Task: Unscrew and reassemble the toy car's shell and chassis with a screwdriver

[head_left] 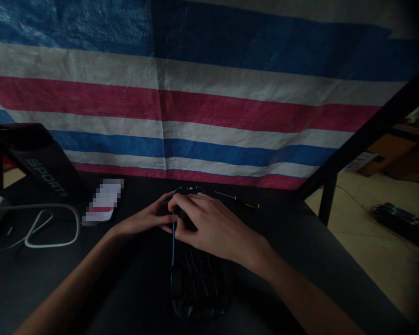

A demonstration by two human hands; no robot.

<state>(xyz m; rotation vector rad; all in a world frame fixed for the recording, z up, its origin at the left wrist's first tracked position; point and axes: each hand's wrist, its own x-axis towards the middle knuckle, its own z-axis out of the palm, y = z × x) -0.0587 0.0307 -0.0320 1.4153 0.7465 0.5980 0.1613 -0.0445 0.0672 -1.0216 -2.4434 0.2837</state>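
Both my hands meet over a black computer mouse (189, 191) near the middle of a dark desk (293, 242). My left hand (149, 217) grips the mouse's left side with curled fingers. My right hand (204, 225) is closed over its top, fingers pressed together on it. A thin blue-lit edge (173, 242) runs down from between the hands to a second black mouse shell (199, 286), which lies nearer to me. A thin screwdriver with a yellow-and-black handle (237, 200) lies just right of the hands.
A striped red, white and blue tarp (209, 102) hangs behind the desk. A white cable (42, 228) loops at the left beside a black stand marked SPORT (45, 174) and a small card (104, 200). A black desk leg (326, 200) slants at right.
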